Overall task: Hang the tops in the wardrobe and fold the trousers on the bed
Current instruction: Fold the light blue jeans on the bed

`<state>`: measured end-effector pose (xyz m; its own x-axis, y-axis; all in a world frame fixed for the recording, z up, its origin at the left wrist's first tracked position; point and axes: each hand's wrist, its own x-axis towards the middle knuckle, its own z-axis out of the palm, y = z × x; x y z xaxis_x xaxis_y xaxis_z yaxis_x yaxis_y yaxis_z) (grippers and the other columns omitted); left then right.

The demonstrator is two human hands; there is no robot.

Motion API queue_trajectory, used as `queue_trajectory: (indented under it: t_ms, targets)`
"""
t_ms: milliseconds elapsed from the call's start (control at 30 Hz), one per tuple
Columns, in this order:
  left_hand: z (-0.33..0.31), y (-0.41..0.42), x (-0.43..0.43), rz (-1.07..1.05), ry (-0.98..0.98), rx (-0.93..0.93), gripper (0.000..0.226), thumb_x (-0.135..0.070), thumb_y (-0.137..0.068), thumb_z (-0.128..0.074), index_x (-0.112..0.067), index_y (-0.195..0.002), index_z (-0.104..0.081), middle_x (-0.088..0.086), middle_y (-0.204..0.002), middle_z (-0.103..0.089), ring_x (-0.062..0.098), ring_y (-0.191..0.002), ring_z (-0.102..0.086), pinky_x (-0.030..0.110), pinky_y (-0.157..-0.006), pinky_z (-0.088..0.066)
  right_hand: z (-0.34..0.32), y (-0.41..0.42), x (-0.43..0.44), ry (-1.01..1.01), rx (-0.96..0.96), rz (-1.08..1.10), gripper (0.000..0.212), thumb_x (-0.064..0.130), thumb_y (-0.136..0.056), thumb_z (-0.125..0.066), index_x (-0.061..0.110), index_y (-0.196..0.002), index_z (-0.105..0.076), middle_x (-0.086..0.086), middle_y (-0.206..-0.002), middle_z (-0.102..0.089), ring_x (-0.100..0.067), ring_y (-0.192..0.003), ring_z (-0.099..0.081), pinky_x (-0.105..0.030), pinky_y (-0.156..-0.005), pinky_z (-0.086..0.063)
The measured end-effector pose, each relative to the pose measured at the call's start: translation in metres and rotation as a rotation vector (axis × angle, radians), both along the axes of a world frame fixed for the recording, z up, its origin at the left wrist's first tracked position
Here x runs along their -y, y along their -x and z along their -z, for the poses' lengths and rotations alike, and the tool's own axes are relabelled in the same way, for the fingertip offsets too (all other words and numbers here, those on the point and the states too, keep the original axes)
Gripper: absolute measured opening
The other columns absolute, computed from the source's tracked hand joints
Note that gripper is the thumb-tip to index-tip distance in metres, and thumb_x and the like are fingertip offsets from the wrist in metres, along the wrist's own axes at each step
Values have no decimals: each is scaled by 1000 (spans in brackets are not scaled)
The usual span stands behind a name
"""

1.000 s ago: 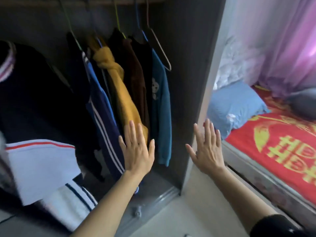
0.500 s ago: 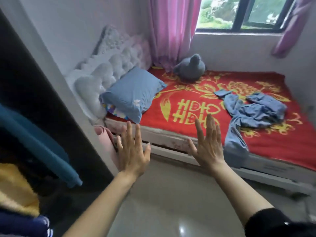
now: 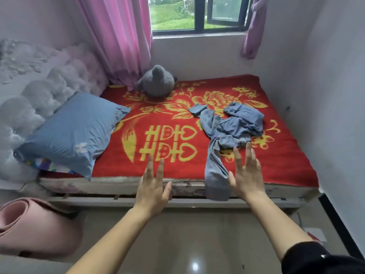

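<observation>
My left hand and right hand are both raised in front of me with fingers straight and spread, holding nothing. The crumpled pale-blue denim trousers lie on the bed with its red-and-gold patterned blanket, one leg hanging over the near edge just beside my right hand. A blue pillow and a grey plush toy also sit on the bed.
</observation>
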<state>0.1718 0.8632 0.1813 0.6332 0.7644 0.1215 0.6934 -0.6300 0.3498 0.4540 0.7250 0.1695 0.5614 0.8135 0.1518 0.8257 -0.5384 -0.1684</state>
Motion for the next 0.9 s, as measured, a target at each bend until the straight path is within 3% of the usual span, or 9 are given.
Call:
queue_trajectory:
  t_ms: [167,333,667,900]
  targets:
    - [36,-59,-64,-45,45,-138,80,-55,-98,-35,-28,-154,15,3,-155,38,24,-148,22,53,-121,-7,39,-53,-31,107,-40,95,97,46,-89,-60,19,-159,1,-20,-159,27,-42,-150,1,-56,-121,-14]
    - [63,-148,-142,-9,118,-103,77,-58,-98,-28,-29,-153,18,4,-158,32,23,-148,23,50,-121,0,64,-127,-85,176,-34,212,92,52,-94,-47,19,-157,12,-21,-155,35,-40,-151,5,-52,-122,-9]
    - [86,-328,-265,215,106,-188,76,-56,-98,-33,-23,-157,2,10,-162,19,29,-150,11,52,-120,-14,91,-249,-150,226,-159,439,83,48,-97,-46,16,-158,1,-22,-161,20,-37,-152,-1,-49,-122,-11]
    - [172,-443,-276,230,153,-271,80,-53,-96,-43,-17,-157,-6,17,-162,14,34,-150,1,52,-116,-22,186,-351,-175,253,-290,459,85,41,-95,-52,16,-158,0,-24,-162,7,-41,-149,-14,-50,-120,-21]
